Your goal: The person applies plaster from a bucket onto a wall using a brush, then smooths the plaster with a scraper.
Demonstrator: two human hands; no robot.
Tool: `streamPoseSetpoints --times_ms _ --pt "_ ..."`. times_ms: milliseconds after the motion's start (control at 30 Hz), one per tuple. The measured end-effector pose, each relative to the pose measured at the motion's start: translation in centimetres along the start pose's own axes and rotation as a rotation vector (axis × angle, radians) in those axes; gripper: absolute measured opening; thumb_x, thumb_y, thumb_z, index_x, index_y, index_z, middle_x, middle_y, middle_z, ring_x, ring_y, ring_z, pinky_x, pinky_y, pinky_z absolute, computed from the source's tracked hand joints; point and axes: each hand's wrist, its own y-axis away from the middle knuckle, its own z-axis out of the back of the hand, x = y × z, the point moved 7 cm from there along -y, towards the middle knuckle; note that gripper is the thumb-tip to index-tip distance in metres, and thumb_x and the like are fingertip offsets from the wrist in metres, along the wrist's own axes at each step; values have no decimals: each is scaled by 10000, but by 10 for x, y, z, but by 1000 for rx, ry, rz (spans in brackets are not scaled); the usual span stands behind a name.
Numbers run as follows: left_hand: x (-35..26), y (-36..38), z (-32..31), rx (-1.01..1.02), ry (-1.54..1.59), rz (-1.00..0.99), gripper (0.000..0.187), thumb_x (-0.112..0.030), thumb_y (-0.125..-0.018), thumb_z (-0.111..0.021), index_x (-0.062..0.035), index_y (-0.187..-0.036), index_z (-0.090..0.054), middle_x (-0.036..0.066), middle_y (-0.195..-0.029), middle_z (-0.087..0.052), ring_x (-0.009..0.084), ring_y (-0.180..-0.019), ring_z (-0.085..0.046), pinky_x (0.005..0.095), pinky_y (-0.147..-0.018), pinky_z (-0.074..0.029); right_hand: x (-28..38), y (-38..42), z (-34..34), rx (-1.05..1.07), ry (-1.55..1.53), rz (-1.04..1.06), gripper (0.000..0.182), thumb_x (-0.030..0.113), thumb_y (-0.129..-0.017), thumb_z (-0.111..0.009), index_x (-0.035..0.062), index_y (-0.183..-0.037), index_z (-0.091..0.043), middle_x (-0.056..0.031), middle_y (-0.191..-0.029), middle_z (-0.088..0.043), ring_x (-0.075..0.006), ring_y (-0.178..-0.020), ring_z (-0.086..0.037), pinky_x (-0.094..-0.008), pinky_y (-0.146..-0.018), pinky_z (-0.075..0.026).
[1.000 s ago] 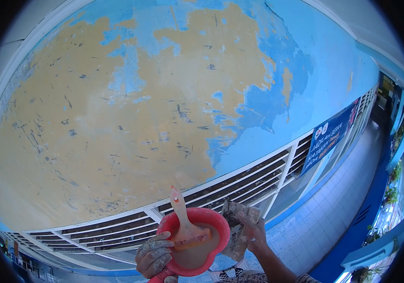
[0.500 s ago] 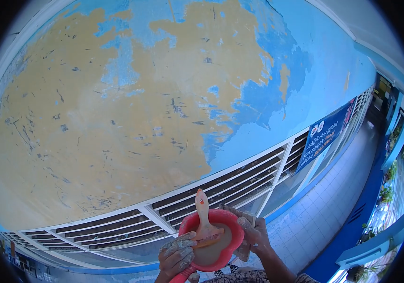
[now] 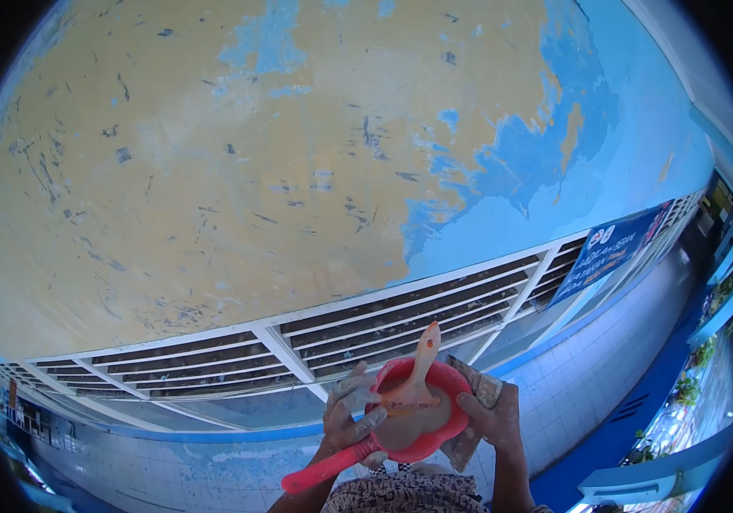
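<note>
A red plastic dipper [image 3: 401, 442] with a long handle is in front of me, holding a grey-brown, soupy mix [image 3: 409, 427]. A paintbrush [image 3: 423, 363] stands in it, bristles down in the mix and pale handle pointing up. My right hand [image 3: 495, 417] grips the dipper's right rim, thumb on top. A flat, mix-smeared grey plate [image 3: 475, 385], like a scraper, is pinned behind the dipper in that same hand. My left hand [image 3: 349, 410], coated with grey smears, is at the left rim where the handle starts; its fingers are spread, thumb by the rim.
Ahead rises a wall [image 3: 255, 171] with bare tan patches, scuffs and peeling blue paint. Below it runs a white slatted vent [image 3: 212, 363] over windows. A blue banner [image 3: 606, 256] hangs at right, above a tiled walkway [image 3: 572, 393]. Plants [image 3: 687, 389] grow beyond the blue edge.
The dipper has shifted right and turned, so its handle now shows at lower left. My left hand's fingers have come off the brush and spread. The view has tilted down.
</note>
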Motion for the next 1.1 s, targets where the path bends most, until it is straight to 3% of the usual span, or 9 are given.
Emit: streamPoseSetpoints --times_ms 33,67,233,367,500,700,767,900,1100 --pt "5 0 0 -60 -34 60 782 -741 -881 -529 19 -929 -709 206 -1081 -602 391 -1139 -604 633 -1027 -466 -7 1 -2 8 3 -7 315 114 -800 -716 -91 -1040 -710 -106 -808 -736 -119 -704 -672 -305 -665 -561" --pt "13 10 -4 39 -56 220 869 -786 -831 -549 -5 -1200 -652 212 -1287 -525 386 -1286 -493 584 -1105 -378 -10 1 -1 -43 15 34 297 114 -800 -710 -90 -1015 -709 -109 -795 -732 -120 -696 -669 -310 -656 -558" --pt "37 69 -42 -48 576 994 944 -605 -829 -710 -26 -1504 -394 156 -1435 -486 301 -1357 -454 418 -1134 -355 -17 -1 3 -134 182 77 241 108 -796 -699 -87 -938 -701 -127 -733 -704 -133 -643 -653 -328 -615 -538" --pt "50 96 -45 -117 697 1190 729 -285 -858 -650 23 -1480 -428 162 -1418 -542 254 -1315 -518 362 -1112 -390 -27 -2 -5 -149 264 64 229 109 -792 -706 -92 -900 -687 -134 -679 -666 -151 -595 -631 -337 -578 -508" --pt "72 137 -52 -356 836 1177 669 -209 -826 -619 53 -1430 -498 159 -1324 -620 241 -1238 -573 346 -1086 -406 -41 1 -18 -164 233 129 291 134 -803 -756 -112 -947 -697 -124 -662 -658 -148 -586 -617 -314 -584 -496" --pt "108 163 -31 -524 823 1201 585 -179 -800 -569 101 -1314 -563 206 -1236 -660 296 -1116 -660 366 -994 -509 -113 5 41 -268 -169 -339 303 209 -833 -816 -29 -1005 -742 -111 -960 -730 -180 -756 -689 -324 -654 -559" --pt "114 147 -21 -507 818 1172 563 -191 -803 -581 111 -1278 -585 206 -1206 -672 292 -1085 -670 370 -978 -516 -130 7 66 -110 -459 151 529 365 -830 -837 -81 -1075 -690 -123 -1015 -715 -240 -829 -710 -374 -744 -600" --pt "131 135 -25 -424 873 1113 624 -216 -796 -614 102 -1329 -557 190 -1189 -677 281 -1079 -668 366 -983 -509 -204 37 59 -34 -704 -35 849 591 -813 -777 -89 -1276 -569 -190 -1287 -592 -279 -1191 -598 -499 -1030 -501" --pt "146 111 -22 -390 827 1006 757 -199 -765 -624 95 -1443 -460 216 -1302 -622 291 -1175 -631 402 -1045 -478 -244 39 42 -191 -1055 -278 581 300 -946 -693 -78 -1334 -484 -202 -1328 -566 -370 -1174 -597 -595 -992 -500"
